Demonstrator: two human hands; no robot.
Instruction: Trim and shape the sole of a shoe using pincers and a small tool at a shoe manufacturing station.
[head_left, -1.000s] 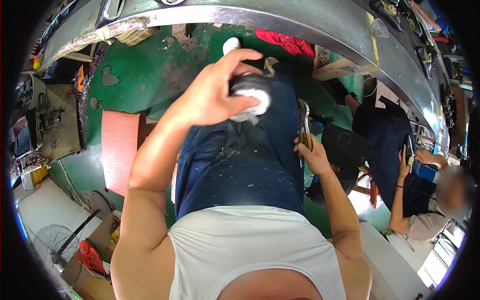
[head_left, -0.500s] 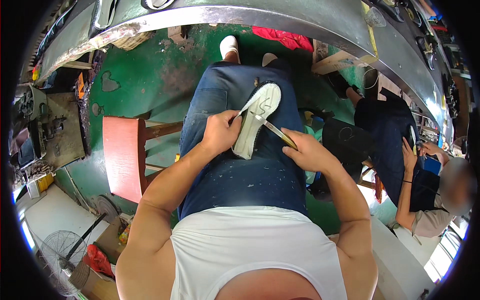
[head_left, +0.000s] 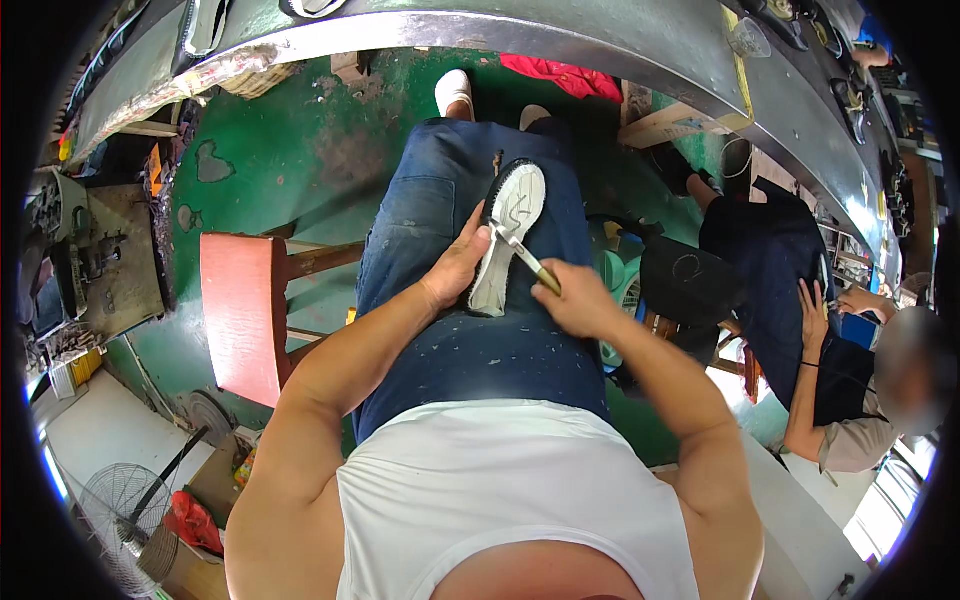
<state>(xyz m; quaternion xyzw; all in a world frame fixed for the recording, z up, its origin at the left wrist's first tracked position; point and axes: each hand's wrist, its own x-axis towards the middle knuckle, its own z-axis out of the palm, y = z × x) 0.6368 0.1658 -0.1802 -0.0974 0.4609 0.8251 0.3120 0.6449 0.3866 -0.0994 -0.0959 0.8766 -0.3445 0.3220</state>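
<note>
A shoe (head_left: 522,200) lies sole-side up across my lap, its pale underside facing me and a dark upper edge showing around the toe. My left hand (head_left: 458,262) grips the shoe's left side, with the thumb at the edge of the sole. In my right hand (head_left: 578,298) is a slim silver hand tool (head_left: 528,259) with a yellowish handle. Its metal end rests at the shoe's middle, close to my left thumb. The exact shape of that end is too small to make out.
A long metal-edged bench (head_left: 420,32) curves across the far side. Left of me stands a reddish-brown chair (head_left: 243,315), with a wire fan (head_left: 122,515) at lower left. A co-worker (head_left: 850,400) sits at right. A dark-covered seat (head_left: 690,280) is between us.
My left hand has let go of a white strip at the shoe's edge and now grips its side. My right hand and the tool have shifted left, and the shoe has moved slightly left.
</note>
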